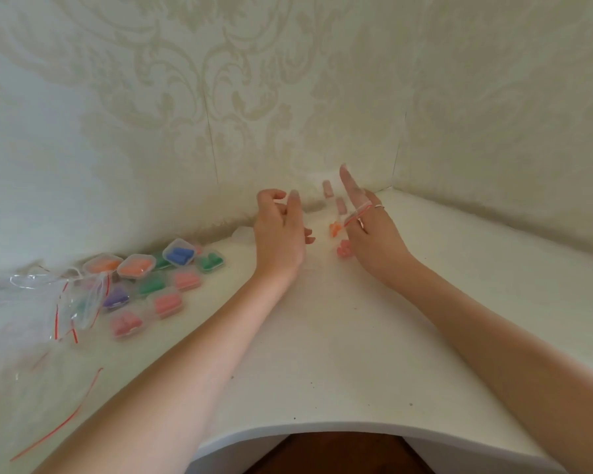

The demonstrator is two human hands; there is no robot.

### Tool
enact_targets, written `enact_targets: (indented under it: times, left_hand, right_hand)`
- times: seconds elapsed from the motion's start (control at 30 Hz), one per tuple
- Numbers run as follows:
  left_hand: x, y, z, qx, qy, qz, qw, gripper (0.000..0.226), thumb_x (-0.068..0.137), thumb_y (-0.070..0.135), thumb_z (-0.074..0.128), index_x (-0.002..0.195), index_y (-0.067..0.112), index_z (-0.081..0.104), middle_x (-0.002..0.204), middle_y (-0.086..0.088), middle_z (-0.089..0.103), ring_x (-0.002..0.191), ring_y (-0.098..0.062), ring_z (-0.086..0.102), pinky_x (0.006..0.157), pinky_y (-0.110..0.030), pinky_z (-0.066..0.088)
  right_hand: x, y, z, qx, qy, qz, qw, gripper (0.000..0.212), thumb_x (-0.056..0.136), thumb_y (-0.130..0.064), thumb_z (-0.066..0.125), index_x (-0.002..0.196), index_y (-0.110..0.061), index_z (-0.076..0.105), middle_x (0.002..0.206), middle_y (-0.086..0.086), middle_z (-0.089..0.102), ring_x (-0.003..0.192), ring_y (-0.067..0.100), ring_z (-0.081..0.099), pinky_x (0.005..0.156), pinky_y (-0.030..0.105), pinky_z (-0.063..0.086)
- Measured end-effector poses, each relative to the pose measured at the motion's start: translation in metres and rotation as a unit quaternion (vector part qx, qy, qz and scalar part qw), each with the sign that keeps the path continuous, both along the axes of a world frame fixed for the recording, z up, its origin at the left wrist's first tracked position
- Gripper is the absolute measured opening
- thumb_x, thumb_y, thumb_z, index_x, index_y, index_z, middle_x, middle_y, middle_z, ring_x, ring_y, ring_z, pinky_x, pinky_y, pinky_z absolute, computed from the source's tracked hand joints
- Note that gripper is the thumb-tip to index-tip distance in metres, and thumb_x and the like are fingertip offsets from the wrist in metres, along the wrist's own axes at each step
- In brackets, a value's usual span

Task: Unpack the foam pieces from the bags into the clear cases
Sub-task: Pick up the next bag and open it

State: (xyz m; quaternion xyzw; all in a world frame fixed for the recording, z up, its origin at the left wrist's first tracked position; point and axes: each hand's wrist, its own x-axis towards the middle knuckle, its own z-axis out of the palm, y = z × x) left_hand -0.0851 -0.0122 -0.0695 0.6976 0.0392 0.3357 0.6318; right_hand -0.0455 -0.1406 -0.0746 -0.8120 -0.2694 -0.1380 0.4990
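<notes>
both hands up over the far middle of the white table [322,336], near the wall corner. left hand [279,230] has loosely curled fingers, nothing visibly in it. right hand [370,230] has its index finger straight up and the others bent; a clear bag [351,215] with a red zip strip seems looped over its fingers, grip blurry, can't tell exactly how it's held. between the hands, pink foam pieces [339,203] look mid-air or inside that bag, an orange piece [335,229] just below, another pink piece [343,250] under the right hand close to the tabletop.

judgement: step in hand is emptying this bag. no open case is visible between the hands, so best to tip low over the table and keep the left hand cupped under to catch; foam is light and will likely bounce or roll.

filled clear cases [151,278] sit clustered well left of the left hand, orange, blue, green, pink, purple inside. empty bags [65,302] lie further left, touching that cluster.

room: bare table in front of both forearms and right of the right hand. walls close behind the hands. curved near table edge is well back by the elbows, so drop-off risk looks low.
</notes>
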Motion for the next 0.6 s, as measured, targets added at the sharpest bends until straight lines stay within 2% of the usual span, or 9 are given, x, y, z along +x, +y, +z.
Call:
enact_targets:
  times: [0.07,0.13,0.23,0.3,0.33,0.4,0.47,0.57,0.6]
  left_hand:
    - [0.0078,0.0055,-0.0006,-0.098,0.049,-0.065,0.992,0.023,0.099,0.028,0.046,0.106,0.006,0.049,0.087,-0.006,0.054,0.064,-0.015,0.061,0.057,-0.031,0.058]
    - [0.0101,0.0059,0.0002,-0.150,0.066,-0.117,0.980,0.020,0.097,0.021,0.051,0.097,0.003,0.057,0.086,-0.010,0.058,0.065,-0.015,0.063,0.060,-0.028,0.059]
    - [0.0080,0.0032,0.0007,-0.175,0.058,-0.153,0.971,0.011,0.093,0.010,0.056,0.090,0.001,0.063,0.080,-0.011,0.065,0.067,-0.015,0.066,0.061,-0.024,0.057]
    - [0.0072,0.0027,0.0001,-0.185,0.055,-0.163,0.968,0.011,0.092,0.008,0.058,0.093,-0.001,0.064,0.081,-0.013,0.067,0.068,-0.017,0.067,0.062,-0.023,0.056]
    - [0.0072,0.0030,-0.0002,-0.189,0.056,-0.162,0.967,0.010,0.091,0.008,0.058,0.093,-0.001,0.063,0.081,-0.013,0.067,0.067,-0.017,0.068,0.062,-0.024,0.056]
    - [0.0070,0.0041,0.0000,-0.196,0.057,-0.155,0.967,0.006,0.090,0.007,0.060,0.087,0.001,0.061,0.078,-0.014,0.066,0.063,-0.016,0.068,0.062,-0.025,0.057]
    - [0.0063,0.0050,0.0009,-0.196,0.053,-0.145,0.969,0.009,0.089,0.004,0.061,0.081,0.004,0.056,0.076,-0.015,0.065,0.058,-0.015,0.067,0.061,-0.026,0.058]
    - [0.0047,0.0047,0.0025,-0.190,0.049,-0.142,0.970,0.015,0.087,-0.002,0.061,0.077,0.005,0.052,0.072,-0.014,0.064,0.053,-0.014,0.066,0.059,-0.026,0.058]
    - [0.0045,0.0042,0.0030,-0.199,0.051,-0.146,0.968,0.016,0.087,-0.003,0.061,0.077,0.005,0.051,0.070,-0.013,0.063,0.052,-0.013,0.066,0.057,-0.026,0.058]
  right_hand:
    - [0.0017,-0.0014,-0.0023,0.056,0.040,0.062,0.996,0.065,0.095,-0.013,0.036,0.133,-0.065,0.025,0.133,0.000,0.041,0.109,0.025,0.059,0.056,0.031,0.051]
    - [0.0011,-0.0018,-0.0031,0.045,0.039,0.075,0.995,0.052,0.097,-0.027,0.041,0.132,-0.063,0.030,0.129,0.001,0.044,0.097,0.021,0.060,0.058,0.029,0.050]
    - [0.0009,-0.0008,-0.0036,0.000,0.024,0.051,0.998,0.038,0.085,-0.037,0.039,0.111,-0.063,0.046,0.126,-0.012,0.048,0.091,0.007,0.050,0.076,0.043,0.053]
    - [-0.0002,0.0004,-0.0046,-0.041,0.002,0.034,0.999,0.032,0.089,-0.031,0.038,0.092,-0.060,0.049,0.136,-0.020,0.046,0.097,0.007,0.048,0.092,0.049,0.048]
    - [-0.0005,0.0008,-0.0053,-0.053,-0.008,0.030,0.998,0.033,0.093,-0.029,0.040,0.089,-0.060,0.050,0.135,-0.025,0.046,0.100,0.008,0.050,0.094,0.051,0.047]
    - [-0.0038,0.0014,-0.0048,-0.050,-0.014,0.037,0.998,0.030,0.097,-0.027,0.045,0.093,-0.053,0.059,0.124,-0.033,0.048,0.107,0.006,0.053,0.095,0.048,0.048]
    - [-0.0042,0.0022,-0.0047,-0.035,-0.017,0.052,0.998,0.022,0.098,-0.027,0.049,0.104,-0.032,0.069,0.120,-0.032,0.050,0.114,0.000,0.050,0.095,0.044,0.048]
    - [-0.0057,0.0025,-0.0027,-0.038,-0.035,0.063,0.997,0.029,0.098,-0.030,0.049,0.124,-0.025,0.062,0.114,-0.034,0.049,0.106,0.002,0.054,0.093,0.039,0.049]
    - [-0.0062,0.0024,-0.0019,-0.040,-0.040,0.062,0.996,0.029,0.098,-0.029,0.050,0.124,-0.023,0.061,0.112,-0.033,0.050,0.103,0.004,0.055,0.092,0.037,0.049]
